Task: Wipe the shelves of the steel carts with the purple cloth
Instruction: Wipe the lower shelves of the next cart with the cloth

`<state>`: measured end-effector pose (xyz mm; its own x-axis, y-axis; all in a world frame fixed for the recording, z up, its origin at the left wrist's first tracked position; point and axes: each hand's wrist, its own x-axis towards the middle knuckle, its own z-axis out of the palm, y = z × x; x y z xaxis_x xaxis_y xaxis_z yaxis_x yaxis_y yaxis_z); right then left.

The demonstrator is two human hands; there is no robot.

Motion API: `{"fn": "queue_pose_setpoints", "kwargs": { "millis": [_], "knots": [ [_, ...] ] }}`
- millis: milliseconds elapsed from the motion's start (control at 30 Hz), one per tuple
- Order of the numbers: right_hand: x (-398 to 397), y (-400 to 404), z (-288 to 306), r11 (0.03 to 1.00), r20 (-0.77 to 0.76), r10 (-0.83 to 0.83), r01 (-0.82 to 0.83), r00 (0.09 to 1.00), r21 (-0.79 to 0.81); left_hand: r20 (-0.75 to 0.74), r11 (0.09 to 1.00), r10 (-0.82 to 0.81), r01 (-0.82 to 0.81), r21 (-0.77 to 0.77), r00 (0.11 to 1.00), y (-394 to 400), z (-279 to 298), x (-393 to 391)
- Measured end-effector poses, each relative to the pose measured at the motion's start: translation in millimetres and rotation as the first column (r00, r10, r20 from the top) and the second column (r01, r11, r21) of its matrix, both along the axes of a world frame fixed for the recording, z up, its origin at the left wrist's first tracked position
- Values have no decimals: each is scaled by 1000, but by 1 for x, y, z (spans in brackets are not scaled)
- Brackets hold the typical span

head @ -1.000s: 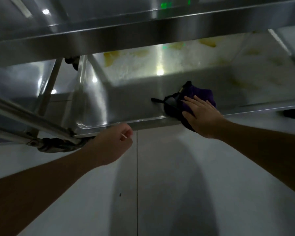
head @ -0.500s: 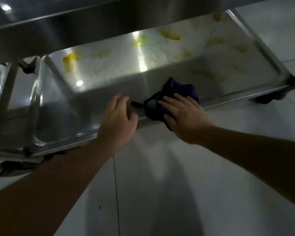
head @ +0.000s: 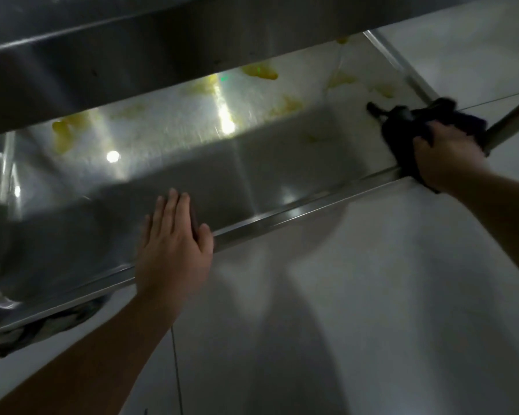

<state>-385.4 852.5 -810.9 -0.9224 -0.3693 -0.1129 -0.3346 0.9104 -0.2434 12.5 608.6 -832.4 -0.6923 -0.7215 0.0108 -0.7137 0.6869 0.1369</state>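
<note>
The steel cart's bottom shelf (head: 252,175) runs across the view, dim and smeared with yellow stains (head: 259,71) toward its back. My left hand (head: 174,250) lies flat over the shelf's front rim, fingers straight. At the shelf's right end, my right hand (head: 450,157) presses the dark purple cloth (head: 402,121) against the steel near the corner post. Part of the cloth is hidden under that hand, and its fingers curl into the fabric.
The upper shelf's edge (head: 162,46) hangs low over the bottom shelf. A corner post (head: 510,121) slants at the right. A caster and dark clutter (head: 42,327) sit under the left corner. Pale tiled floor (head: 342,324) spreads in front.
My right hand has swept the cloth from the shelf's front middle to its right end. My left hand came onto the front rim and now lies flat on it.
</note>
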Motion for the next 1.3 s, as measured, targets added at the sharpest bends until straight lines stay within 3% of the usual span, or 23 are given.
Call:
{"fn": "queue_pose_setpoints", "kwargs": {
  "millis": [67, 133, 233, 333, 433, 500, 533, 633, 700, 800, 867, 933, 1033, 1100, 1233, 1300],
  "knots": [
    [-8, -12, 0, 995, -6, -90, 90, 996, 36, 13, 1000, -2, 2, -7, 1000, -1, 0, 0],
    [8, -35, -1, 998, -13, -53, 54, 998, 31, 18, 1000, 1, -1, -18, 1000, -2, -2, 1],
    [68, -75, 0, 969, -46, 246, -247, 968, -26, 17, 1000, 15, -14, -19, 1000, -1, -4, 0],
    [143, -109, -1, 770, -7, 637, -637, 771, -42, 7, 1000, 24, -24, -10, 1000, 0, -3, 0],
    [164, -120, -4, 572, 98, 820, -813, 564, -110, 13, 1000, 23, -23, -14, 1000, 1, -2, 0],
    [137, -116, -2, 579, 81, 816, -810, 573, -95, 15, 1000, 15, -15, -17, 1000, 1, -2, 0],
    [118, -111, 0, 633, 55, 774, -769, 630, -87, 16, 1000, 11, -11, -19, 1000, 0, -1, 0],
    [31, -86, -3, 873, -20, 473, -472, 881, -125, 24, 1000, 10, -9, -18, 1000, -1, -2, 0],
    [-22, -65, -6, 965, -43, 250, -253, 967, -74, 29, 1000, 24, -24, -11, 999, -1, -2, 0],
    [-58, -61, -12, 997, -30, 33, -35, 999, -75, 43, 999, 40, -40, -11, 998, -1, -3, 0],
    [-47, -82, -12, 994, -4, 2, -2, 1000, -110, 52, 999, 44, -44, -8, 998, 0, -4, -2],
    [-18, -114, -8, 988, 29, 78, -73, 997, -139, 54, 999, 45, -45, -9, 998, 0, -4, -2],
    [55, -165, -1, 940, -12, 318, -317, 948, -126, 50, 999, 47, -47, -6, 998, -1, -3, -2],
    [115, -190, 0, 853, -70, 503, -508, 861, -120, 48, 999, 47, -47, 1, 998, -1, -4, -1],
    [183, -206, -7, 600, -27, 790, -781, 613, -177, 46, 999, 45, -45, -7, 998, 0, -3, -1],
    [174, -201, -8, 581, -62, 803, -801, 593, -142, 48, 999, 40, -39, -5, 998, 0, -3, 0]
  ]
}}
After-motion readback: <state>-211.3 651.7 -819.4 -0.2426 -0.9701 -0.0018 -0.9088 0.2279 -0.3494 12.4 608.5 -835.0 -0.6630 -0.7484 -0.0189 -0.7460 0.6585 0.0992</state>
